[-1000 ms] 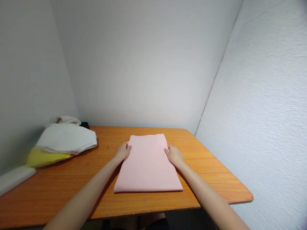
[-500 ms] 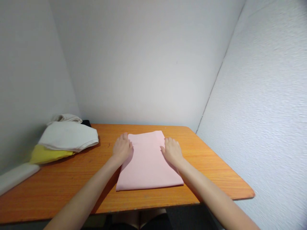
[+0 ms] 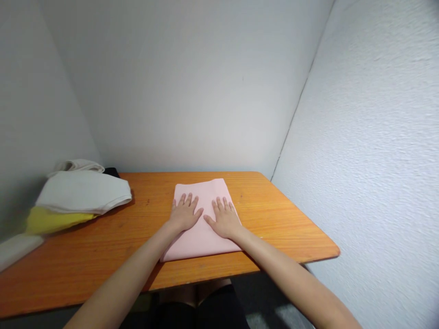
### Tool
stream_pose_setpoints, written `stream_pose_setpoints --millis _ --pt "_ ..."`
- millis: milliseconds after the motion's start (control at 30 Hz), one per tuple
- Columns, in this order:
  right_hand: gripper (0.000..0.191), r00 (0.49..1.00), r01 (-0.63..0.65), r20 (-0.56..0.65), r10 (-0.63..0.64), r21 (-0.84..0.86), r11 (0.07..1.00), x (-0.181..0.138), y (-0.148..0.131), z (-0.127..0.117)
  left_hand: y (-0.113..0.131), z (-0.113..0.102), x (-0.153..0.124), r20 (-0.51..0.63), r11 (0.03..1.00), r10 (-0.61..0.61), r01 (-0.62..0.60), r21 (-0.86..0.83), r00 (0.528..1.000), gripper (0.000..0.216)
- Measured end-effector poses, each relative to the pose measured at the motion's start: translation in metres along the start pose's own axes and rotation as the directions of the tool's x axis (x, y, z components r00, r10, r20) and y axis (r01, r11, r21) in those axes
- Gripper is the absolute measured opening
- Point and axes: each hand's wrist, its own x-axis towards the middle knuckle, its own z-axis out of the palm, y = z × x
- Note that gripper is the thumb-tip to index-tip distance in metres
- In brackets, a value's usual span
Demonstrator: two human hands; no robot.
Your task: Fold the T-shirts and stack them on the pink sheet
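A folded pink cloth (image 3: 202, 189) lies flat in the middle of an orange wooden table (image 3: 274, 224). My left hand (image 3: 184, 213) rests palm down on the cloth's left half, fingers spread and pointing away from me. Beside it, my right hand (image 3: 224, 216) lies flat on the right half, fingers also spread. The thumbs nearly meet at the cloth's centre. Neither hand grips anything.
A stack of folded cloths sits at the table's far left: white ones (image 3: 82, 194) on top, a yellow one (image 3: 51, 219) beneath. A pale folded piece (image 3: 15, 249) lies at the left edge. White walls close in behind and on the right.
Both hands have moved from the cloth's side edges inward onto its top and now lie flat with fingers spread. The camera view has shifted slightly.
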Motion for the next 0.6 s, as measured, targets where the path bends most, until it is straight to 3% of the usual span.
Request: stream_pose_setpoints --millis 167,300,500,567,600 --pt "0.083 1.0 -0.009 0.014 0.009 -0.003 1.0 -0.002 -0.003 -0.006 0.004 -0.003 -0.001 0.007 1.0 -0.011 0.011 -0.005 1.0 0.071" --pt "0.081 1.0 0.016 0.021 -0.016 0.005 1.0 -0.013 -0.004 -0.011 0.013 -0.008 -0.019 -0.023 1.0 -0.022 0.023 0.009 0.999 0.069" --pt "0.072 0.977 0.206 0.032 -0.209 0.08 0.975 -0.054 -0.001 -0.024 0.018 -0.038 -0.05 -0.075 0.998 -0.013 0.018 0.063 0.997 0.056" --pt "0.066 0.982 0.188 -0.029 -0.186 0.093 0.978 -0.075 0.0 -0.032 0.01 -0.051 -0.052 -0.081 0.995 -0.028 0.035 0.089 0.996 0.049" --pt "0.062 0.99 0.12 -0.08 -0.113 0.087 0.989 -0.086 -0.001 -0.036 0.004 -0.055 -0.051 -0.087 0.994 -0.033 0.042 0.103 0.996 0.047"
